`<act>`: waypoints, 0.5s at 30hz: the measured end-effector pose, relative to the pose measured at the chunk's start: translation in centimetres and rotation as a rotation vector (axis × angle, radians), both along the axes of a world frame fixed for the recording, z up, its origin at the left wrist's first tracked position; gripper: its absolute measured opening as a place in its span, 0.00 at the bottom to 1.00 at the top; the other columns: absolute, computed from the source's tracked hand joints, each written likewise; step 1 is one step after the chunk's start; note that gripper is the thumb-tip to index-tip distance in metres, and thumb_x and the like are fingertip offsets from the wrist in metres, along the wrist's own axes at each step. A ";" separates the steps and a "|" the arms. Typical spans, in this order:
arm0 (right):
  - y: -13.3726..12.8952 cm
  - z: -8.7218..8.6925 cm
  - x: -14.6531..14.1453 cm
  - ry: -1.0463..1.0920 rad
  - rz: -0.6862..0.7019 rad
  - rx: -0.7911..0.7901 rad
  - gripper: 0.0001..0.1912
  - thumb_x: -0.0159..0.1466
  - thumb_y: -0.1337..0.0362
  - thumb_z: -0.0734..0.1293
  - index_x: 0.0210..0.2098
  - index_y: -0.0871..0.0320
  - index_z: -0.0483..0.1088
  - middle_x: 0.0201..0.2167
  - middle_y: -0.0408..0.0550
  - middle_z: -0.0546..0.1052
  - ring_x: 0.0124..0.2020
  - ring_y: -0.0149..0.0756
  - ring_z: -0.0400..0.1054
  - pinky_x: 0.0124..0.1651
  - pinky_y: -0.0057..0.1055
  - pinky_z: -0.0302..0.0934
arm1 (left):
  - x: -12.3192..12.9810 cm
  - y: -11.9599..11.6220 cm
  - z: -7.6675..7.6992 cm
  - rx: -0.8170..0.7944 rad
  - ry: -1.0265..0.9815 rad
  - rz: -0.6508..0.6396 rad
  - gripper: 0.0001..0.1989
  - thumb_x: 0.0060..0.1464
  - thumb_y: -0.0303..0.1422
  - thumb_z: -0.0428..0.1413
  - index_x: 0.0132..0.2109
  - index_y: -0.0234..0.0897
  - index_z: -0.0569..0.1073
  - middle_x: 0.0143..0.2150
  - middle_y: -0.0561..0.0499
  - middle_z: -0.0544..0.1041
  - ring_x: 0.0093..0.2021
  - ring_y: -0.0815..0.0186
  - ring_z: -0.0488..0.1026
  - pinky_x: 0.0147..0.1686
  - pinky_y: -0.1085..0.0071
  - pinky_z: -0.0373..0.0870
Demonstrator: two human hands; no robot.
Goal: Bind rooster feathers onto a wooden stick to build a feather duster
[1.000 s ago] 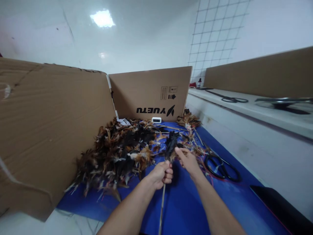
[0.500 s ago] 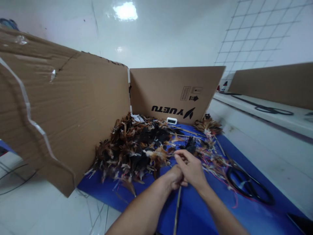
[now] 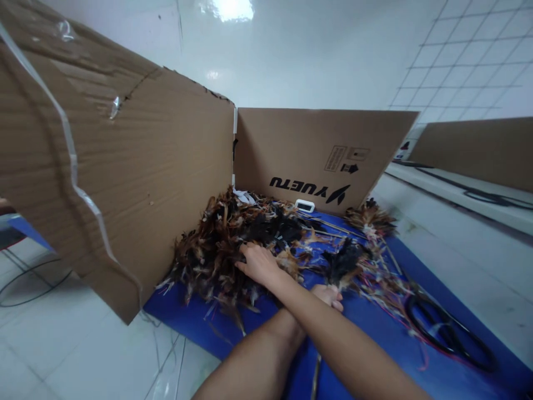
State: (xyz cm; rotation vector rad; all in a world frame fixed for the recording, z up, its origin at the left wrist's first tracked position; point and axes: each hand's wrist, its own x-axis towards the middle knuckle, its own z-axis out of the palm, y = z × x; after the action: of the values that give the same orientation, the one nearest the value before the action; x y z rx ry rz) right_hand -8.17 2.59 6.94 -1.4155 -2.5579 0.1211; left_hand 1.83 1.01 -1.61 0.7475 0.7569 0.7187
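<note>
My left hand (image 3: pixel 328 295) is closed round a thin stick (image 3: pixel 316 378), whose lower end points toward me. Dark feathers (image 3: pixel 343 261) stand out at the top of that hand, so it looks like a feather duster. My right arm crosses over the left one. At the near side of a large heap of brown and black feathers (image 3: pixel 216 233), my right hand (image 3: pixel 258 262) touches the feathers with thumb and fingers apart; some fingertips are hidden among them.
Cardboard panels (image 3: pixel 125 139) wall off the left and back. A small white digital display (image 3: pixel 305 206) stands by the back panel. On the blue table (image 3: pixel 375 344) lie a feather bundle (image 3: pixel 372 219), pink and white strings (image 3: pixel 387 294) and black-handled scissors (image 3: pixel 449 333) at right.
My right hand has left my left hand and moved left to the feather heap. Dark feathers now show above my left hand, which has moved right. The view has shifted a little.
</note>
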 end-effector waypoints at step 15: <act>2.4 0.7 2.0 0.767 -0.071 -0.390 0.04 0.50 0.64 0.67 0.25 0.58 0.69 0.16 0.40 0.69 0.19 0.29 0.63 0.21 0.24 0.53 | -0.1 0.4 -0.4 -0.029 -0.089 0.045 0.11 0.47 0.29 0.50 0.19 0.36 0.63 0.16 0.53 0.59 0.16 0.73 0.55 0.18 0.74 0.49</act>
State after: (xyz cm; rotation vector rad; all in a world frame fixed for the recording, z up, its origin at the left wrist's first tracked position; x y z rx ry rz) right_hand -6.17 4.99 7.65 -1.2333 -1.8956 0.9852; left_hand 1.77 1.39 -1.97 0.6695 0.7033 0.7749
